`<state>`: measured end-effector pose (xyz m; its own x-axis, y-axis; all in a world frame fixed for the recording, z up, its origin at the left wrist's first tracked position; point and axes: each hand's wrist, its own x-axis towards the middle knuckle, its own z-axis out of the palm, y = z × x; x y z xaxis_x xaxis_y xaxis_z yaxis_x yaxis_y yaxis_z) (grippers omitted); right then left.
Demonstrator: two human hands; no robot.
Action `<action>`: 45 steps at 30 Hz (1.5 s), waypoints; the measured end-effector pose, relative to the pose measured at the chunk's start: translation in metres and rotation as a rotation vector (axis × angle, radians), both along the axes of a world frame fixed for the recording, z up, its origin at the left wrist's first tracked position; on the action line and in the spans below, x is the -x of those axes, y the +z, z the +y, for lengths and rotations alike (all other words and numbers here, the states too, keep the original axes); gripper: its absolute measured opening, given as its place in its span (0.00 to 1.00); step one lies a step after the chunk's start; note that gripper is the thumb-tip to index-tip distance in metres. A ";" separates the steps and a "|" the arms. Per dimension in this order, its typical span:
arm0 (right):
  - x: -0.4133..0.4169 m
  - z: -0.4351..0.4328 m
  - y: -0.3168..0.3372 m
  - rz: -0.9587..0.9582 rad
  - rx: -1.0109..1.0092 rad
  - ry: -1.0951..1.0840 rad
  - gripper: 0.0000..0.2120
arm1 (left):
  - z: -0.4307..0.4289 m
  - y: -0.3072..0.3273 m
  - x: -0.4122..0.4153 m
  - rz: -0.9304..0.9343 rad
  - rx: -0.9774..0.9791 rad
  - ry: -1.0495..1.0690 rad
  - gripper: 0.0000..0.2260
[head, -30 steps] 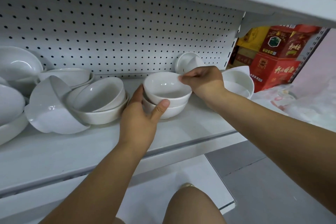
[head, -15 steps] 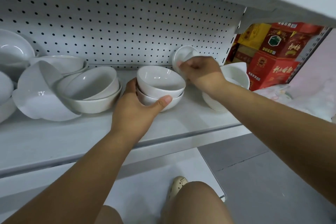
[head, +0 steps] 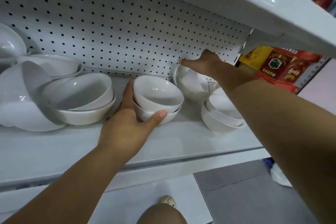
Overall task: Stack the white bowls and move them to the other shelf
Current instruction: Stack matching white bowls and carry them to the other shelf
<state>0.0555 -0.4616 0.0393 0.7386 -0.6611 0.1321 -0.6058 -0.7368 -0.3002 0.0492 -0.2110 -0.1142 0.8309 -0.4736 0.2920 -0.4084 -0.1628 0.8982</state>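
Two small white bowls sit nested as a stack in the middle of the white shelf. My left hand grips this stack from the left, thumb across the lower bowl's front. My right hand reaches to the back of the shelf and holds the top rim of a tilted white bowl that leans near the pegboard. A further stack of small white bowls stands at the right under my right forearm.
Larger white bowls lie nested and tipped on the shelf's left side. The shelf above overhangs close over my right hand. Red and yellow boxes stand beyond the shelf's right end. Another shelf lies below.
My right hand has left the top bowl of the middle stack and moved back and right onto the tilted bowl by the pegboard. My left hand stays on the stack.
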 end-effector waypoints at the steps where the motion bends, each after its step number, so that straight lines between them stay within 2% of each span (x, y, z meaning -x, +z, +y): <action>1: -0.004 -0.002 -0.001 0.003 -0.021 -0.014 0.50 | 0.000 0.000 0.000 -0.008 -0.017 -0.001 0.49; 8: -0.028 -0.011 -0.015 0.064 -0.086 -0.014 0.50 | 0.001 0.001 0.003 -0.003 0.004 0.000 0.46; 9: -0.029 -0.010 -0.017 0.083 -0.078 -0.006 0.47 | 0.001 0.001 0.003 0.011 0.018 -0.001 0.45; 12: -0.030 -0.009 -0.020 0.149 -0.007 0.017 0.28 | 0.001 0.000 0.004 0.035 0.045 0.005 0.43; 13: -0.030 -0.009 -0.021 0.173 0.005 0.021 0.27 | 0.001 0.000 0.004 0.036 0.046 0.006 0.43; 14: -0.031 -0.010 -0.022 0.189 0.007 0.015 0.30 | 0.001 0.001 0.004 0.036 0.045 0.006 0.43; 17: -0.034 -0.011 -0.023 0.107 -0.066 -0.079 0.52 | 0.001 0.001 0.005 0.031 0.036 0.014 0.42; 18: -0.035 -0.013 -0.024 0.079 -0.083 -0.103 0.56 | 0.002 0.002 0.006 0.033 0.030 0.017 0.43; 23: -0.040 -0.019 -0.031 0.018 -0.081 -0.120 0.55 | 0.001 0.002 0.006 0.042 0.024 0.018 0.43; 26: -0.041 -0.016 -0.029 0.052 -0.104 -0.090 0.58 | 0.001 0.002 0.006 0.044 0.028 0.020 0.43; 29: -0.036 -0.009 -0.024 0.102 -0.074 -0.039 0.56 | 0.001 0.002 0.006 0.039 0.030 0.013 0.43; 33: -0.040 -0.015 -0.031 0.009 -0.111 -0.115 0.62 | 0.001 0.003 0.006 0.038 0.016 0.017 0.43; 41: -0.031 -0.018 -0.039 -0.154 -0.133 -0.082 0.53 | 0.002 0.004 0.006 0.033 -0.021 0.026 0.44; 45: -0.028 -0.015 -0.041 -0.306 -0.170 -0.054 0.49 | 0.003 0.005 0.007 0.026 -0.041 0.033 0.45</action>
